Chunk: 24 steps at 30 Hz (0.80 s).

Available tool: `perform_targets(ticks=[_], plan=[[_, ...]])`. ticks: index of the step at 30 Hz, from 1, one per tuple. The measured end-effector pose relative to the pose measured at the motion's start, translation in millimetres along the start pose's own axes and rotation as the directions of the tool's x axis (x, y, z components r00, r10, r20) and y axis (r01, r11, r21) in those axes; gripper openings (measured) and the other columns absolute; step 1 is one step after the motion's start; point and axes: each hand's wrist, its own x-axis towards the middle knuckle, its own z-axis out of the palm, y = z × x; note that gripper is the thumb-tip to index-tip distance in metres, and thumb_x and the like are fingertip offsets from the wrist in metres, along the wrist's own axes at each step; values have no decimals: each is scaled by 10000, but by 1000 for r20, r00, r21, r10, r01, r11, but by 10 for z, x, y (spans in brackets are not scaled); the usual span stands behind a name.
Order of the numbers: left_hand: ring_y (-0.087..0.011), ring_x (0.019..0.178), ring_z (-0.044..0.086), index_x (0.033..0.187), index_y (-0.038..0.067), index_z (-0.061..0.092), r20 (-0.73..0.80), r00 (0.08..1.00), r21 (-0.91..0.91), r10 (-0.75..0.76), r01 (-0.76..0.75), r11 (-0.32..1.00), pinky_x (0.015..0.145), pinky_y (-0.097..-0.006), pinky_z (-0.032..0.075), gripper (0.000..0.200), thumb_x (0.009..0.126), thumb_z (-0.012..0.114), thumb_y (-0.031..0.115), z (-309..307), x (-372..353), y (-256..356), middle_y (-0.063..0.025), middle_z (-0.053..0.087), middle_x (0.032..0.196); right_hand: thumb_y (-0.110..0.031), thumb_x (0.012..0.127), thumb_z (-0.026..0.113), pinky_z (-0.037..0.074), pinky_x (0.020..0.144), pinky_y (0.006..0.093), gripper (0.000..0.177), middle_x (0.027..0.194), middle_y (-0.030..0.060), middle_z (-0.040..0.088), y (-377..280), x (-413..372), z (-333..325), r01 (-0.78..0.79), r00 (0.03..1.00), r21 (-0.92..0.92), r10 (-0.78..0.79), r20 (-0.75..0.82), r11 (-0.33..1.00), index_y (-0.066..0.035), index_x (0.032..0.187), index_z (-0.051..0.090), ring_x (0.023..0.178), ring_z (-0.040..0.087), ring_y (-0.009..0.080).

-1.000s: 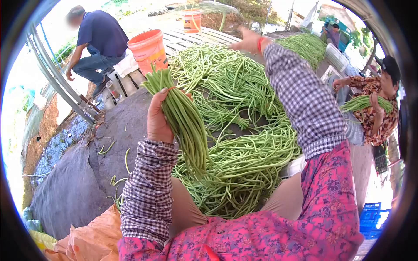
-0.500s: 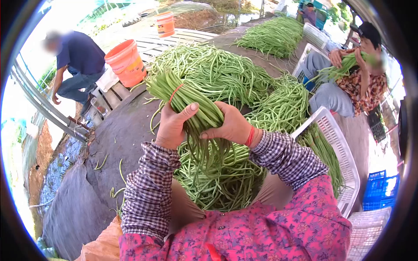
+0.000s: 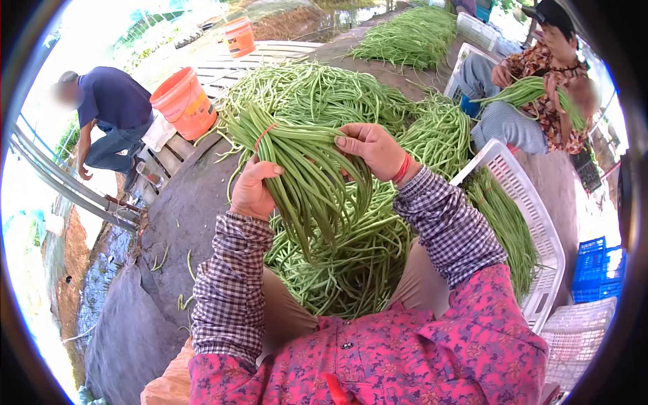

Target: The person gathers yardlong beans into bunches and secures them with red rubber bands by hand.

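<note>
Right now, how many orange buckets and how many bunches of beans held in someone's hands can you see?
Orange buckets: 2, the near bucket and the far bucket.
Bunches of beans in hands: 2, the near bunch gripped by the left hand and right hand, and the far bunch held by a person.
Total: 4.

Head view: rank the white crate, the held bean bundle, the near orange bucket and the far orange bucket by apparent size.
1. white crate and held bean bundle: about alike; the bundle is nearer the camera, so unranked
2. near orange bucket
3. far orange bucket
</note>
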Motion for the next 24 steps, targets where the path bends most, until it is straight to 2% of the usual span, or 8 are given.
perform_targets(ticks=[5,6,12,15,16,20,23,24], plan=[[-324,986,614,1204,-96,441,-21,1000,-45,-5,4,999,882,-411,512,467,750,505,-7,-16,38,1,-224,588,1115,-220,926,566,506,568,226,229,806,31,632,68,105,-17,131,979,-255,-165,-121,958,-6,1003,588,611,591,77],[-304,967,621,1188,-82,461,-41,999,-63,-13,10,998,866,-398,519,449,746,506,-23,4,39,7,-202,602,1094,-254,922,574,501,625,232,286,859,37,632,42,83,-50,51,990,-267,-83,-111,962,7,1038,571,675,591,85],[-282,974,618,1178,-61,485,-48,999,-161,2,-10,987,873,-389,512,432,747,480,-29,32,52,14,-176,615,1073,-170,836,684,469,845,253,414,1001,36,610,123,27,161,234,970,-245,-211,117,941,24,1152,500,891,585,111],[-275,954,623,1172,-47,493,-84,996,-181,-5,-11,983,857,-388,518,420,752,497,-32,62,37,11,-173,618,1060,-91,794,708,469,877,267,446,1028,58,616,115,42,150,28,985,18,-30,172,999,31,1165,493,938,597,133],[-271,943,627,1167,-41,497,-94,996,-182,-11,-6,983,846,-387,523,414,754,508,-34,73,30,21,-171,620,1053,-64,801,686,471,870,259,429,1036,71,622,103,37,178,32,983,74,-44,178,997,44,1166,490,934,602,124],[-296,997,605,1186,-60,488,-158,986,188,61,-30,982,900,-426,493,417,789,551,51,100,14,-12,-194,603,1101,-5,797,676,499,800,251,351,968,73,640,7,6,169,0,985,133,-22,169,991,40,1109,520,845,616,114],[-295,886,641,1146,-38,490,-74,997,-13,-24,23,1000,799,-407,541,402,754,577,-39,131,-9,29,-186,624,1014,-7,800,674,506,790,260,363,958,75,641,-42,4,99,8,990,141,-28,141,990,44,1113,496,843,619,122],[-312,912,635,1165,-50,477,-47,999,-27,-27,26,999,816,-417,536,433,739,552,-48,137,-19,36,-210,616,1033,3,796,668,517,774,263,363,945,81,642,-61,9,52,-25,988,104,9,152,994,26,1105,479,853,617,130]])
